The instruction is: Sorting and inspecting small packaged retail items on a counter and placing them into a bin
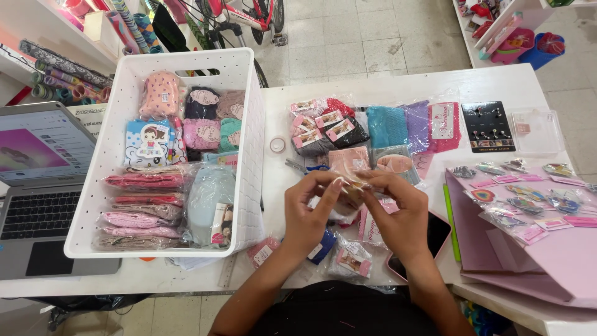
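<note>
I've got both hands up over the middle of the tabletop (398, 87), pinching one small clear packet (352, 185) between them: left hand (309, 208) has thumb and forefinger on its left edge, right hand (398, 214) grips the right edge, fingers curled, nothing else held. Packet contents look peach or pinkish; too small and too covered by fingers to say more. It sits in the air just above a spread of similar bagged items, near a peach packet (348, 159) and a dark one (348, 130), with a teal mesh piece (387, 126) and a purple one (416, 124) farther back. Judging by the grip, I'm mid-handling of this one packet, checking or straightening it, not yet set down anywhere. To my left the white perforated basket (118, 93) is already packed with rows of bagged pink and dark pieces, so I'd read the sorting as partly done, with plenty loose on the tabletop. If the packet is to go into the basket, it calls for a leftward carry over the rim and a free slot; the front rows look full, so clearance is tight. A phone in a pink case (429, 239) lies under my right wrist, a laptop (37, 186) sits beyond the basket, and a pink card with hair clips (528, 205) is off right.
</note>
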